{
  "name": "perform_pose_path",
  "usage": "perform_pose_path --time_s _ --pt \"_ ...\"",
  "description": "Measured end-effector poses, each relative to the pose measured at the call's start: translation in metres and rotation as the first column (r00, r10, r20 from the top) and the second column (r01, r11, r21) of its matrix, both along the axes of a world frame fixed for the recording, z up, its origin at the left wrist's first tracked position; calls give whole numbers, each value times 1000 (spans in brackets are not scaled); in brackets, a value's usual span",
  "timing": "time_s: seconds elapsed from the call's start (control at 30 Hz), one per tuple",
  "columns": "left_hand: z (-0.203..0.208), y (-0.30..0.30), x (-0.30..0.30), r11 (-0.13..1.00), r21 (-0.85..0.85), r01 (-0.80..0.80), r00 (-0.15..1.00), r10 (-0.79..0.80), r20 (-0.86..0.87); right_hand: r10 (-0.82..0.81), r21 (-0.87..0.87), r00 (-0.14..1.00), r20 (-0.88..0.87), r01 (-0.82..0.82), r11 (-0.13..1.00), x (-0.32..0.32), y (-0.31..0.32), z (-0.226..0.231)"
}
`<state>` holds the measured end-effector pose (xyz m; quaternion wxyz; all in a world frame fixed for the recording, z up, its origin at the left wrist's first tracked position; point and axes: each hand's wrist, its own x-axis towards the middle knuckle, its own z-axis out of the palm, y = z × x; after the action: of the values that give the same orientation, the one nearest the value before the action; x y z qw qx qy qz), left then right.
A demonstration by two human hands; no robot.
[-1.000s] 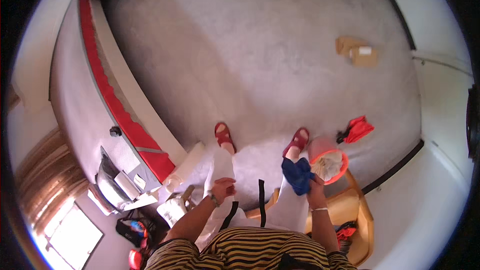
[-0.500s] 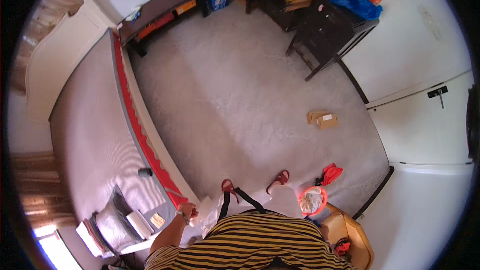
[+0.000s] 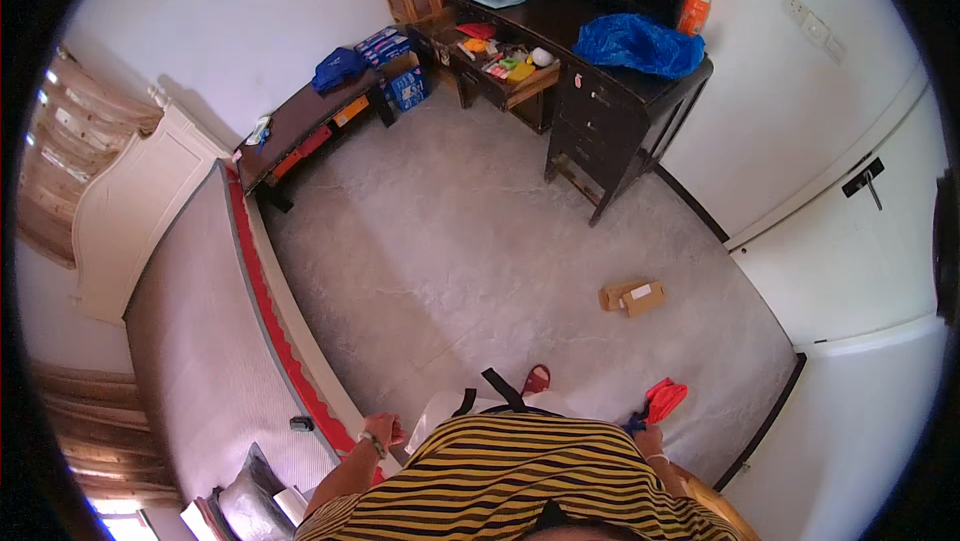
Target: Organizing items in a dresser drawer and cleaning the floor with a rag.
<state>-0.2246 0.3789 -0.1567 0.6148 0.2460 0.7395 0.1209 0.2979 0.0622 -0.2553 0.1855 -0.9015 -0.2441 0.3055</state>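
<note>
My left hand (image 3: 383, 431) is low and left of my striped shirt, beside the red-trimmed edge of the bed (image 3: 190, 341). Its fingers are curled into a fist, and I see nothing in it. My right hand (image 3: 650, 439) is low on the right, mostly hidden behind my shirt. A bit of blue cloth (image 3: 634, 425) shows at its fingers, next to a red item (image 3: 666, 399) on the floor. One red sandal (image 3: 537, 379) pokes out in front of me.
A small cardboard box (image 3: 632, 296) lies on the grey floor. A dark desk (image 3: 620, 101) with a blue plastic bag (image 3: 640, 43) stands at the back, a cluttered low bench (image 3: 300, 126) to its left. A white door (image 3: 850, 201) is on the right. A small black object (image 3: 302, 424) rests on the bed.
The view has swung up from my lap and feet to the whole room. Both hands have dropped to the lower edge, and the orange basket is out of sight.
</note>
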Motion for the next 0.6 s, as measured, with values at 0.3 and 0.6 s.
perform_pose_path --time_s 0.3,0.6 --pt "-49 47 -4 976 -154 -152 955 185 233 79 0 992 100 -79 997 58 151 45" --pt "-56 232 28 934 -224 -280 946 308 105 -72 -31 994 85 75 997 84 254 55"
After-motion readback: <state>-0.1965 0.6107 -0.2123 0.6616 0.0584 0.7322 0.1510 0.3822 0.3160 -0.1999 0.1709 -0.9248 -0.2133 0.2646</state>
